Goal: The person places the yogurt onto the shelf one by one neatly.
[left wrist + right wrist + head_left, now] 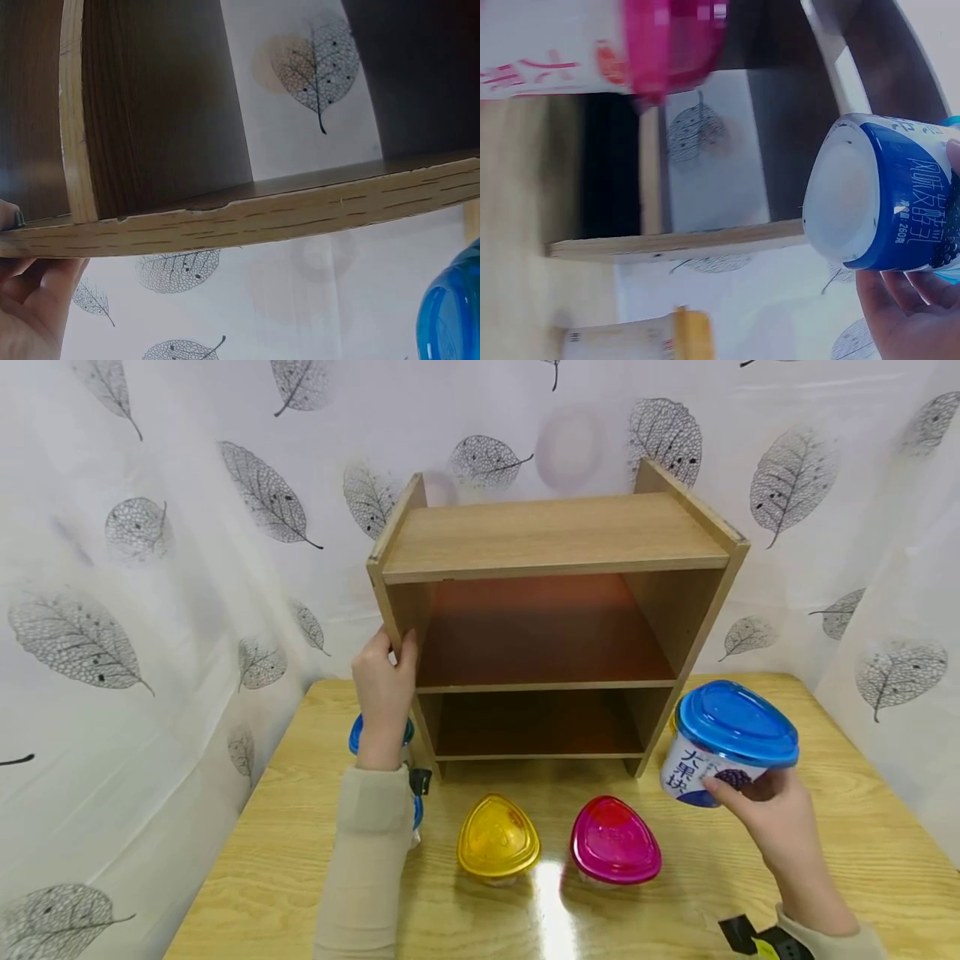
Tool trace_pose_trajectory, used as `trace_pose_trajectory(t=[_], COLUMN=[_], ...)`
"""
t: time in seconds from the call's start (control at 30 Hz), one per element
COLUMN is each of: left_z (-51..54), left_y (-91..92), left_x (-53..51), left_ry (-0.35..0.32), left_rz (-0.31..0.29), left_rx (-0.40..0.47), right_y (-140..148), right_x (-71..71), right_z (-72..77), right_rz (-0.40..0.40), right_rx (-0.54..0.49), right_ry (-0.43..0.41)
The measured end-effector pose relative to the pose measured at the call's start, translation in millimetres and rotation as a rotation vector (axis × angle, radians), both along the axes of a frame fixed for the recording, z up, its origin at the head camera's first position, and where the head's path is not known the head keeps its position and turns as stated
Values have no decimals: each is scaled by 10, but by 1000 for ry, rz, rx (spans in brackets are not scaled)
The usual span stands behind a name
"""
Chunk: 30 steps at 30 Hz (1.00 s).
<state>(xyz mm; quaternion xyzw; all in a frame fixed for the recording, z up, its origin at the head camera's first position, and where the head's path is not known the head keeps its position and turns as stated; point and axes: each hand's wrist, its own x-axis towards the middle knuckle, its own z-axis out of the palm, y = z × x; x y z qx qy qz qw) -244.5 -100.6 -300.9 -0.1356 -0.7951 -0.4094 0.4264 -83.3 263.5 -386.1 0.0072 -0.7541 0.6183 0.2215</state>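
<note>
To the right of the wooden shelf [555,535], my right hand [776,814] grips a blue-lidded cup [731,739] above the table [247,877], while my left hand [385,689] pinches the front edge of the shelf's left panel [385,597]

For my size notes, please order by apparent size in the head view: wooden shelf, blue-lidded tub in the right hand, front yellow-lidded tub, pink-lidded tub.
1. Wooden shelf
2. Blue-lidded tub
3. Pink-lidded tub and front yellow-lidded tub: too alike to rank.

a leaf-patterned curtain [187,585] hangs behind the table [262,860].
</note>
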Motion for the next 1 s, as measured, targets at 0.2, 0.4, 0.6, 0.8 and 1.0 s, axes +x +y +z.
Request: trace_pose_trajectory(t=[0.2, 0.4, 0.6, 0.8, 1.0], left_z=[7, 10, 6, -4, -2], left_y=[-11, -8, 8, 8, 8], left_x=[1, 8, 8, 8, 10], left_ry=[1, -11, -33, -38, -30], left_rz=[6, 2, -8, -3, 4], left_rx=[7, 9, 14, 13, 17], right_y=[-120, -175, -232, -316, -375], right_x=[-21, -67, -81, -95, -169], right_z=[285, 457, 685, 969, 1235], right_rz=[3, -8, 0, 72, 114], right_rx=[21, 42, 85, 27, 10], right_ry=[37, 66, 115, 227, 292])
